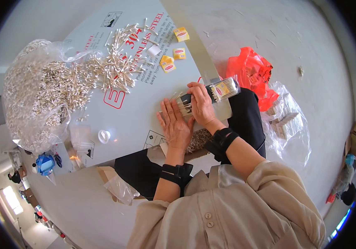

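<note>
My left hand (173,124) lies on the table's near edge, fingers stretched out and side by side against a row of cotton swabs (185,108). Beside it, my right hand (202,106) is closed with bent fingers over a black, flat holder (211,94) that runs beneath it. How the fingers grip underneath is hidden. At the holder's right end sits a clear plastic pack of cotton swabs (231,86) with a yellow label (223,89), reaching past the table edge. Black bands circle both wrists.
A clear bag (24,79) spills loose swabs (113,68) across the table (132,120). Several yellow cards (167,64) and a white round cap (103,136) lie on it. Right of my knee are a red plastic bag (250,72) and a clear bag of white packs (288,124). An open box (196,143) stands below.
</note>
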Motion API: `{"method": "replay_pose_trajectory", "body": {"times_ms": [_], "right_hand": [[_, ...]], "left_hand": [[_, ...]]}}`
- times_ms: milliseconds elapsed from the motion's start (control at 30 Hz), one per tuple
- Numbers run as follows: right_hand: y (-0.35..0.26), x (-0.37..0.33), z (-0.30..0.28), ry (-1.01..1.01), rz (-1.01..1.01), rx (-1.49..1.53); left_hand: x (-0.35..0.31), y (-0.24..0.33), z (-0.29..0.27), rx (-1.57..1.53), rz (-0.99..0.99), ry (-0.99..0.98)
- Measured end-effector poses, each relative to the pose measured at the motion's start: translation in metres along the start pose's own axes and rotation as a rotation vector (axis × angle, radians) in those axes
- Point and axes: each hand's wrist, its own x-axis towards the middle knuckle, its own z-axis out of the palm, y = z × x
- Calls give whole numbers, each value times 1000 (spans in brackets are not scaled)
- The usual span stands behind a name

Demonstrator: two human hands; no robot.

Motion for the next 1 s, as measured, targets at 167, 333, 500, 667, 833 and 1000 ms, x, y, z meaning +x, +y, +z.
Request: {"method": "replay_pose_trajectory", "body": {"times_ms": [167,333,500,667,833,1000], "right_hand": [[7,0,4,51,2,17],[5,2,3,75,-3,67],[8,1,2,77,12,67],[5,0,2,44,11,49],[7,2,4,23,-125,-71],[10,-1,2,-35,-138,-119]], "left_hand": [[18,1,1,32,-26,26],[49,-1,3,53,-55,82],[42,-28,3,-19,-96,188],[46,-53,-17,-124,78,262],[57,-56,-23,-184,152,228],[65,-64,-20,-457,38,193]]}}
